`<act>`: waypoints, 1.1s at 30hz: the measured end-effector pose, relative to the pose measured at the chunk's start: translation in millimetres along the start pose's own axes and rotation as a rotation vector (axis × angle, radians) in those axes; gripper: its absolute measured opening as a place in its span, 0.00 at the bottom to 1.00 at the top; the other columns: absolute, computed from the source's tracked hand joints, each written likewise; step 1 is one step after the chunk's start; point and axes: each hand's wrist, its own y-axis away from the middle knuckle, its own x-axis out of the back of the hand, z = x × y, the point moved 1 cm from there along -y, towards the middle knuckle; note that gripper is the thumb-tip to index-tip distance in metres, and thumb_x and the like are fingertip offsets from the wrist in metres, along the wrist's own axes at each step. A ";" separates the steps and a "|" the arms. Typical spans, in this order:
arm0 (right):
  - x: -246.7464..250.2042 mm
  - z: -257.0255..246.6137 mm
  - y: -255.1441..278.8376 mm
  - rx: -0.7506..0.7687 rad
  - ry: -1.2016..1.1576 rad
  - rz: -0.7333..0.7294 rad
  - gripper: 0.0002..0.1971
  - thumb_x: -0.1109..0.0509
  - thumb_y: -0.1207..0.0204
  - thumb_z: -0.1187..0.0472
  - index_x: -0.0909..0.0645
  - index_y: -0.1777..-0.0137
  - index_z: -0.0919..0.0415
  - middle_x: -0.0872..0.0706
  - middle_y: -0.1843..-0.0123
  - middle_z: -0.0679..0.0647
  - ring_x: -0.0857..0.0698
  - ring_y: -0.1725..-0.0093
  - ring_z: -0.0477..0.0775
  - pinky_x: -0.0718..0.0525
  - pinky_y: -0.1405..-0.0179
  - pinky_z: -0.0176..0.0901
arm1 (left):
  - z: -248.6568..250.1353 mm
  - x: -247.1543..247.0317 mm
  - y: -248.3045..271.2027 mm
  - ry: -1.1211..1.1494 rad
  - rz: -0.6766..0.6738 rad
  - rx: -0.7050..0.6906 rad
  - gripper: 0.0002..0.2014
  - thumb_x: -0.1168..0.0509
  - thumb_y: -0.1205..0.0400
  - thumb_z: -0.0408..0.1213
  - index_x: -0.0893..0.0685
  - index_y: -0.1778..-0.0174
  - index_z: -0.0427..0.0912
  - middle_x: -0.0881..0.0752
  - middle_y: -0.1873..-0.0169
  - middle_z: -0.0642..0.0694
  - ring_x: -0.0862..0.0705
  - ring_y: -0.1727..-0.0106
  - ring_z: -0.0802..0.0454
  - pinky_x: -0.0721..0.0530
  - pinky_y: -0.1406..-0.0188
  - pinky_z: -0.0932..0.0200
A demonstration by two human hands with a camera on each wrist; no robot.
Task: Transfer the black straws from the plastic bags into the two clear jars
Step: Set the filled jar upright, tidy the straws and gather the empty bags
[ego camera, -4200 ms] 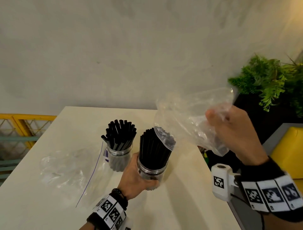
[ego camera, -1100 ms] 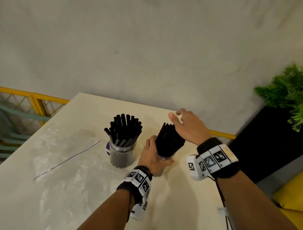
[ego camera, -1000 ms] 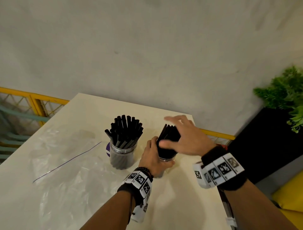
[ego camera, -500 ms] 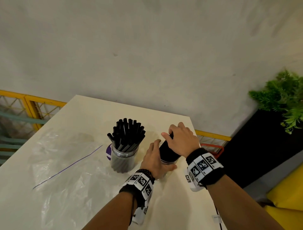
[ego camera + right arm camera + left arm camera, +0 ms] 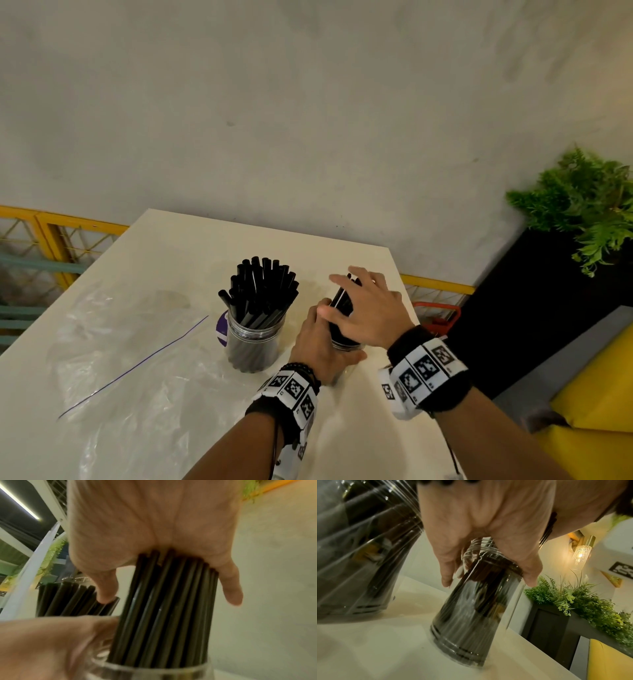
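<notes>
Seating the straws in the second jar

Left hand [image 5: 320,346] fingers clamp the right jar [image 5: 471,608], steadying it; right hand [image 5: 368,313] fingers, spread apart, press its straws [image 5: 164,608] level.

Matte black plastic straws [image 5: 262,291] fill a clear ribbed jar [image 5: 252,346] bearing a purple label. The cream surface [image 5: 171,246] carries a transparent plastic bag [image 5: 113,359] with a purple seal line.

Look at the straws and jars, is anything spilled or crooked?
Nothing is spilled. The jar held by the left hand leans instead of standing flat on the table, while the right hand presses its straws. The other jar stands upright, its straws fanning out. Empty plastic bags lie crumpled beside it.
</notes>
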 end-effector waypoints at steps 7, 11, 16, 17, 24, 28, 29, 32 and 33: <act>-9.9 19.4 -12.6 0.318 -0.081 0.375 0.10 0.32 0.21 0.51 0.15 0.56 0.57 0.16 0.54 0.49 0.16 0.54 0.52 0.13 0.56 0.50 | 5.6 2.9 0.6 -0.033 -0.022 0.033 0.53 0.19 0.37 0.53 0.42 0.21 0.46 0.30 0.26 0.48 0.24 0.27 0.47 0.21 0.30 0.46; -5.7 25.0 -16.5 0.484 -0.014 0.269 0.11 0.35 0.21 0.53 0.14 0.56 0.58 0.15 0.54 0.50 0.17 0.53 0.52 0.15 0.55 0.51 | 7.2 5.2 0.5 -0.056 -0.036 0.030 0.52 0.19 0.37 0.52 0.41 0.22 0.45 0.30 0.27 0.48 0.24 0.29 0.47 0.20 0.32 0.48; -0.2 27.0 -20.2 0.389 0.017 0.092 0.12 0.40 0.16 0.51 0.17 0.46 0.53 0.16 0.46 0.48 0.22 0.46 0.51 0.19 0.44 0.49 | 8.2 5.8 0.4 -0.048 -0.036 0.036 0.54 0.18 0.37 0.52 0.42 0.21 0.45 0.29 0.26 0.47 0.24 0.27 0.46 0.20 0.31 0.47; -2.1 27.6 -19.1 0.382 0.021 0.119 0.12 0.41 0.15 0.51 0.17 0.45 0.53 0.17 0.45 0.48 0.22 0.46 0.51 0.19 0.44 0.50 | 8.5 5.8 1.0 -0.047 -0.032 0.035 0.54 0.18 0.37 0.52 0.42 0.20 0.45 0.30 0.25 0.47 0.25 0.27 0.46 0.21 0.30 0.47; 3.4 35.3 -22.7 0.288 -0.233 0.043 0.16 0.40 0.17 0.44 0.14 0.48 0.50 0.14 0.46 0.47 0.20 0.44 0.49 0.22 0.37 0.53 | 9.5 5.8 1.2 -0.032 -0.030 0.031 0.53 0.18 0.37 0.51 0.41 0.20 0.44 0.29 0.25 0.46 0.25 0.27 0.46 0.21 0.30 0.48; 16.5 39.7 -23.6 0.097 -0.459 0.237 0.15 0.41 0.13 0.53 0.12 0.46 0.54 0.13 0.45 0.54 0.16 0.42 0.53 0.21 0.40 0.45 | 9.1 5.7 1.1 -0.022 -0.020 0.021 0.52 0.18 0.37 0.50 0.40 0.22 0.45 0.28 0.27 0.47 0.23 0.29 0.45 0.21 0.32 0.48; 18.8 38.9 -21.5 0.041 -0.452 0.278 0.15 0.42 0.13 0.54 0.13 0.46 0.54 0.13 0.45 0.55 0.16 0.42 0.55 0.20 0.41 0.45 | 8.7 5.4 1.1 -0.022 -0.019 0.021 0.52 0.18 0.37 0.50 0.40 0.22 0.45 0.28 0.27 0.47 0.23 0.29 0.45 0.21 0.32 0.49; 17.3 24.3 -5.6 -0.059 -0.372 0.338 0.17 0.43 0.15 0.44 0.16 0.41 0.52 0.17 0.38 0.54 0.18 0.36 0.58 0.19 0.37 0.56 | 7.4 5.0 0.6 -0.022 -0.022 0.021 0.53 0.19 0.38 0.51 0.41 0.21 0.45 0.28 0.27 0.47 0.23 0.29 0.46 0.21 0.31 0.48; 12.1 14.7 2.7 -0.085 -0.279 0.319 0.22 0.44 0.18 0.38 0.19 0.36 0.49 0.20 0.32 0.53 0.21 0.32 0.59 0.19 0.35 0.60 | 6.7 4.7 0.3 -0.021 -0.025 0.020 0.52 0.19 0.38 0.51 0.41 0.22 0.45 0.28 0.28 0.47 0.23 0.29 0.46 0.21 0.31 0.47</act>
